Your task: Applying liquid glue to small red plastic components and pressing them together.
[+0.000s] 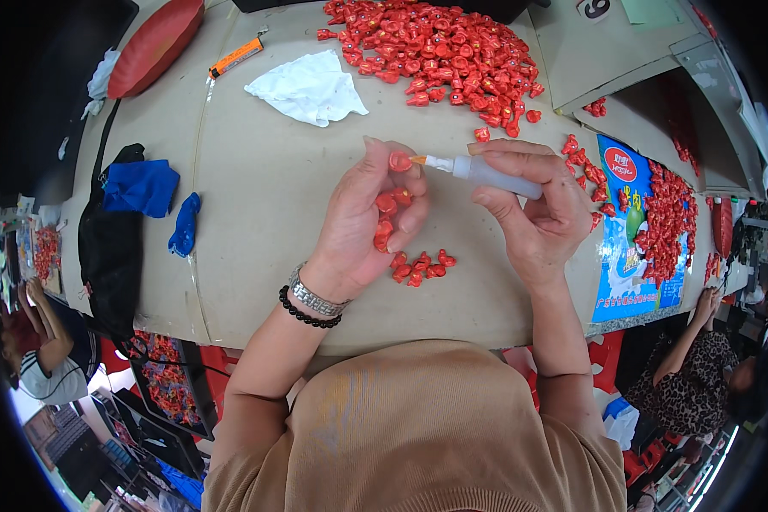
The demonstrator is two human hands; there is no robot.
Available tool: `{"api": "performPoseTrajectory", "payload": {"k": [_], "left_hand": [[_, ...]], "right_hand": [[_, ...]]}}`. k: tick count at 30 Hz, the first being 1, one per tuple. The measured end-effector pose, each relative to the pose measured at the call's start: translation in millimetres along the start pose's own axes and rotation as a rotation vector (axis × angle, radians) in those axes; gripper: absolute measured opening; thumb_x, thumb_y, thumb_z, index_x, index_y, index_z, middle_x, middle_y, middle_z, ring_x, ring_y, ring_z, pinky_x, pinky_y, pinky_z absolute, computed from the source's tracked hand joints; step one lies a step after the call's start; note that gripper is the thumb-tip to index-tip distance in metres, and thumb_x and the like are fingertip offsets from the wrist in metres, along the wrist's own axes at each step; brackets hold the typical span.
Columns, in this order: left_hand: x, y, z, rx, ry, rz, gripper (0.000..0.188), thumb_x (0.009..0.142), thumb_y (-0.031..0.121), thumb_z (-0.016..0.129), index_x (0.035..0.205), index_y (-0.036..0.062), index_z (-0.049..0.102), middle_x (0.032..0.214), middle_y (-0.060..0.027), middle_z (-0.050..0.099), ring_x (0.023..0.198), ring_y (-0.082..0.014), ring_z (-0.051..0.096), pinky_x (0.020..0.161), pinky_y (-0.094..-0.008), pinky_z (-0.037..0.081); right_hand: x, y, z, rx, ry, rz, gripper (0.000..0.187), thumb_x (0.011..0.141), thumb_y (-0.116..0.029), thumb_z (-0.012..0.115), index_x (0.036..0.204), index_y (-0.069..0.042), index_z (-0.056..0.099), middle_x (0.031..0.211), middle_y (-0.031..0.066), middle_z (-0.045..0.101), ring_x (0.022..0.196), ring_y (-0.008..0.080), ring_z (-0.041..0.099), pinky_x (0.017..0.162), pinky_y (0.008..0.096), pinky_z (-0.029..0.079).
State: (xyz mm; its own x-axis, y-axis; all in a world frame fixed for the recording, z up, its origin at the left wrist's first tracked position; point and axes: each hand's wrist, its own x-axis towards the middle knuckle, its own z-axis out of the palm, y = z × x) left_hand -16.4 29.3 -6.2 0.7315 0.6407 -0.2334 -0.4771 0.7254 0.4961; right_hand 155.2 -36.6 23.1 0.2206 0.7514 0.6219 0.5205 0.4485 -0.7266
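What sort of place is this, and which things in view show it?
Probably a small-parts workshop: a heap of small red pieces lies on the table, the right hand holds a nozzled bottle, and other people are on both sides.

The left hand cradles red plastic pieces; the right hand aims a squeeze bottle toward nine o'clock, at one. White cloth lies at eleven, a red heap just past twelve.
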Motion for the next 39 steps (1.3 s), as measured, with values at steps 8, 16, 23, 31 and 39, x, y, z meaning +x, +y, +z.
{"api": "performPoseTrajectory", "payload": {"k": [8,16,23,31,39], "left_hand": [[0.3,-0.4,-1.6,-0.004,-0.026,-0.004,0.043,0.101,0.046,0.030,0.092,0.0081,0.048,0.082,-0.0043,0.052,0.056,-0.0116,0.044,0.037,-0.0206,0.032],[1.6,2.0,-1.8,0.004,-0.013,0.100,0.042,0.101,0.045,0.033,0.095,0.0071,0.049,0.083,-0.0031,0.053,0.057,-0.0095,0.041,0.037,-0.0198,0.031],[1.6,1.5,-1.5,-0.074,-0.041,0.172,0.036,0.100,0.041,0.039,0.101,0.0066,0.051,0.085,-0.0013,0.058,0.057,-0.0088,0.040,0.036,-0.0196,0.031],[1.9,1.1,-2.3,-0.080,-0.059,0.179,0.036,0.100,0.041,0.039,0.100,0.0066,0.052,0.086,-0.0015,0.058,0.057,-0.0088,0.040,0.036,-0.0193,0.030],[0.9,1.7,-1.7,-0.071,-0.054,0.162,0.036,0.100,0.041,0.039,0.100,0.0071,0.052,0.087,-0.0013,0.056,0.057,-0.0085,0.040,0.036,-0.0191,0.032]], "right_hand": [[-1.7,-2.0,-6.0,-0.044,-0.087,0.034,0.030,0.072,0.001,0.076,0.097,0.002,0.060,0.100,0.0171,0.066,0.095,0.0227,0.064,0.079,0.0313,0.052],[-3.6,-2.2,-5.3,0.090,-0.022,0.083,0.027,0.073,0.004,0.072,0.097,0.003,0.060,0.099,0.0159,0.066,0.092,0.0196,0.063,0.076,0.0291,0.051],[-10.0,-3.9,3.7,0.217,0.037,0.314,0.027,0.075,0.003,0.072,0.099,0.001,0.060,0.101,0.0117,0.066,0.091,0.0137,0.062,0.075,0.0245,0.049],[-10.3,-1.0,4.7,0.202,0.013,0.322,0.026,0.076,0.002,0.071,0.100,0.001,0.060,0.101,0.0100,0.066,0.087,0.0115,0.061,0.073,0.0233,0.048],[-8.0,-1.3,6.6,0.234,0.062,0.309,0.025,0.075,0.008,0.065,0.099,0.002,0.061,0.097,0.0086,0.067,0.079,0.0087,0.060,0.066,0.0214,0.047]]}}
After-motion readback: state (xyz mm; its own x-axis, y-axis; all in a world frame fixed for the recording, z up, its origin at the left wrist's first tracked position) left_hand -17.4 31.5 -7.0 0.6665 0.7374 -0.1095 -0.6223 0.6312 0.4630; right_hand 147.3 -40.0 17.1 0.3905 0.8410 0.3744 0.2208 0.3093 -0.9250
